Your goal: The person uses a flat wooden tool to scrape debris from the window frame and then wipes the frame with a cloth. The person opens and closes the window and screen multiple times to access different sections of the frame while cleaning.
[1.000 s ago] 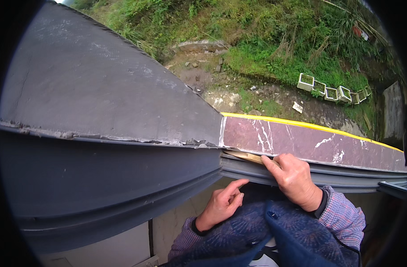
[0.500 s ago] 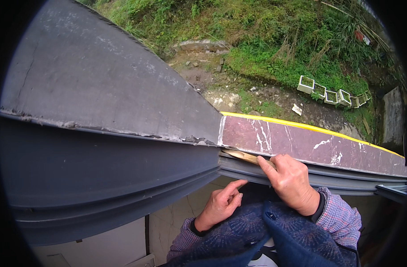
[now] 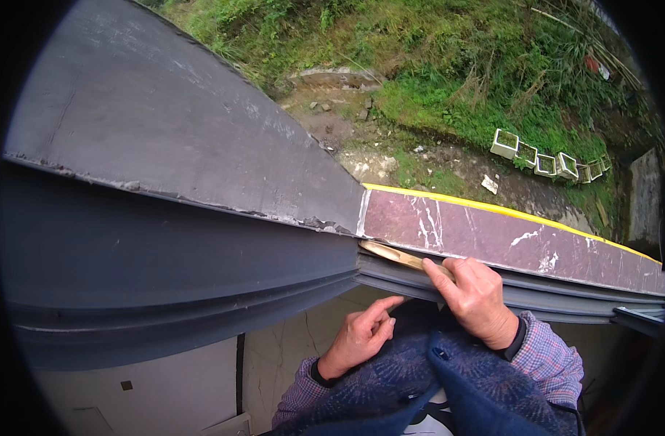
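Note:
My right hand [image 3: 475,298] is closed around one end of a slim pale wooden tool [image 3: 390,253]; the part under my fingers is hidden. The tool's bare end points left along the grey metal window track [image 3: 412,277], close to the corner where the track meets the dark frame [image 3: 180,240]. Below the track and nearer my body, my left hand [image 3: 361,335] has its index finger stretched out and its thumb apart. Its other fingers are curled, and nothing shows in it.
Beyond the track runs a reddish sill [image 3: 477,227] with white streaks and a yellow strip [image 3: 492,207] along its outer edge. A dark grey wall [image 3: 172,123] rises at left. Far below outside are white planter boxes [image 3: 505,144] and a green slope [image 3: 434,43].
The view has shifted slightly. My right hand and the wooden tool have edged a little along the track to the left. My left hand looks nearly unmoved.

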`<state>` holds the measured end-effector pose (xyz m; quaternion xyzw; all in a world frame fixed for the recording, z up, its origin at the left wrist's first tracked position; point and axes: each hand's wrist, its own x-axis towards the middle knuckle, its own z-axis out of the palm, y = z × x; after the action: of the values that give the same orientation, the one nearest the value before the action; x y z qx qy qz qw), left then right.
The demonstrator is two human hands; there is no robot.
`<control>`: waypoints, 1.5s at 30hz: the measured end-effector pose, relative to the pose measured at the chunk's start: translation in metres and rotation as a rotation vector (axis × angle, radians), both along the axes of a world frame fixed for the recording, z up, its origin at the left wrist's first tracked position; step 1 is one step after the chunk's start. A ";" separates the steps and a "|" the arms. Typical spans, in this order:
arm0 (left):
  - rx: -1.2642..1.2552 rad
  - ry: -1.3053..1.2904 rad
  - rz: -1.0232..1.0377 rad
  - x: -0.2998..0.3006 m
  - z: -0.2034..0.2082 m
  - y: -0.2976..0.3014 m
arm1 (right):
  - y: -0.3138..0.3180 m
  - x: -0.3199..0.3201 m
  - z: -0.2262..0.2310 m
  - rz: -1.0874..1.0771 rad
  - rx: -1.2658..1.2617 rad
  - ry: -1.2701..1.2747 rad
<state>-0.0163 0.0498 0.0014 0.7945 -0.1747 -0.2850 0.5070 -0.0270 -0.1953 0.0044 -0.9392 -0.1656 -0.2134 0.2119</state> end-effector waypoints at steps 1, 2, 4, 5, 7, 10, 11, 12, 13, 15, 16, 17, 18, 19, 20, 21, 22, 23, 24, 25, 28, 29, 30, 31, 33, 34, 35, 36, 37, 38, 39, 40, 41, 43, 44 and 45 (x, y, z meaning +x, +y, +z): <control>0.003 0.005 -0.010 -0.001 0.000 0.000 | -0.001 -0.001 -0.001 -0.004 0.008 -0.003; 0.007 0.009 -0.020 -0.002 0.001 -0.001 | -0.002 -0.003 -0.001 -0.001 0.016 -0.004; 0.008 0.002 -0.020 -0.003 0.002 -0.002 | -0.002 -0.007 -0.002 0.005 0.027 -0.009; 0.007 -0.001 -0.020 -0.004 0.002 -0.002 | -0.003 -0.008 -0.001 0.008 0.030 -0.014; 0.006 -0.008 -0.019 -0.006 0.002 -0.004 | -0.005 -0.010 0.001 0.003 0.035 -0.026; 0.015 -0.010 -0.018 -0.010 0.001 -0.008 | -0.018 -0.011 0.011 -0.054 0.057 -0.053; 0.020 -0.006 -0.019 -0.010 0.000 -0.009 | -0.025 -0.011 0.015 -0.081 0.078 -0.098; 0.012 -0.022 -0.024 -0.011 -0.001 -0.011 | -0.035 -0.010 0.019 -0.172 0.202 -0.080; 0.004 -0.036 -0.029 -0.011 -0.001 -0.012 | -0.047 -0.011 0.024 -0.312 0.338 0.000; -0.004 -0.030 -0.040 -0.012 -0.002 -0.015 | -0.061 -0.016 0.031 -0.401 0.305 0.086; -0.004 -0.017 -0.045 -0.012 -0.003 -0.017 | -0.064 -0.019 0.033 -0.308 0.255 0.112; -0.004 -0.001 -0.044 -0.012 -0.004 -0.018 | -0.065 -0.024 0.034 -0.209 0.188 0.148; -0.015 -0.016 -0.040 -0.012 -0.004 -0.020 | -0.065 -0.027 0.035 -0.166 0.159 0.184; -0.025 -0.026 -0.032 -0.012 -0.006 -0.022 | -0.063 -0.029 0.035 -0.078 0.152 0.177; -0.044 -0.033 -0.025 -0.012 -0.006 -0.023 | -0.061 -0.029 0.034 -0.075 0.118 0.196; -0.033 -0.037 -0.031 -0.012 -0.007 -0.024 | -0.059 -0.029 0.033 -0.050 0.087 0.212; -0.030 -0.035 -0.036 -0.011 -0.008 -0.024 | -0.057 -0.027 0.033 -0.046 0.054 0.247; -0.032 -0.022 -0.038 -0.010 -0.008 -0.023 | -0.054 -0.024 0.033 -0.031 0.039 0.253; -0.025 -0.031 -0.039 -0.010 -0.009 -0.022 | -0.053 -0.021 0.034 -0.033 0.021 0.276; -0.023 -0.028 -0.034 -0.009 -0.009 -0.021 | -0.050 -0.018 0.035 -0.036 -0.002 0.314; -0.024 -0.024 -0.020 -0.007 -0.011 -0.016 | -0.040 -0.009 0.037 -0.019 -0.033 0.347; -0.029 -0.009 -0.015 -0.007 -0.012 -0.015 | -0.034 -0.006 0.036 -0.011 -0.048 0.318; -0.025 -0.020 -0.014 -0.006 -0.012 -0.014 | -0.028 -0.003 0.034 -0.006 -0.069 0.289; -0.023 -0.019 -0.010 -0.005 -0.013 -0.012 | -0.021 0.000 0.032 0.000 -0.089 0.259; -0.023 -0.019 -0.003 -0.003 -0.013 -0.009 | -0.008 0.004 0.025 0.018 -0.093 0.225; -0.026 -0.021 -0.001 -0.003 -0.014 -0.009 | -0.002 0.007 0.021 0.020 -0.087 0.206; -0.027 -0.010 0.003 -0.002 -0.014 -0.008 | 0.002 0.007 0.019 0.025 -0.090 0.214; -0.022 -0.022 -0.001 -0.001 -0.014 -0.007 | 0.004 0.007 0.016 0.020 -0.120 0.186; -0.017 -0.025 -0.002 0.000 -0.013 -0.007 | 0.005 0.008 0.014 0.011 -0.106 0.169; -0.010 -0.021 0.002 0.001 -0.013 -0.006 | 0.006 0.007 0.012 0.010 -0.100 0.161; -0.010 -0.025 -0.003 0.001 -0.014 -0.006 | 0.005 0.007 0.011 0.000 -0.086 0.142; -0.007 -0.024 -0.006 0.002 -0.014 -0.007 | 0.005 0.006 0.010 0.008 -0.084 0.141; -0.003 -0.014 -0.007 0.002 -0.014 -0.007 | 0.004 0.006 0.009 0.009 -0.073 0.128; 0.003 -0.037 -0.015 0.001 -0.013 -0.007 | 0.003 0.005 0.008 0.009 -0.053 0.111; 0.005 -0.034 -0.013 0.001 -0.013 -0.007 | 0.003 0.005 0.007 0.009 -0.046 0.110; 0.004 -0.036 -0.008 -0.001 -0.012 -0.007 | 0.002 0.004 0.006 0.010 -0.035 0.116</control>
<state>-0.0169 0.0431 -0.0109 0.7996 -0.1865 -0.2731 0.5012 -0.0226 -0.1929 0.0106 -0.9528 -0.1614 -0.1543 0.2056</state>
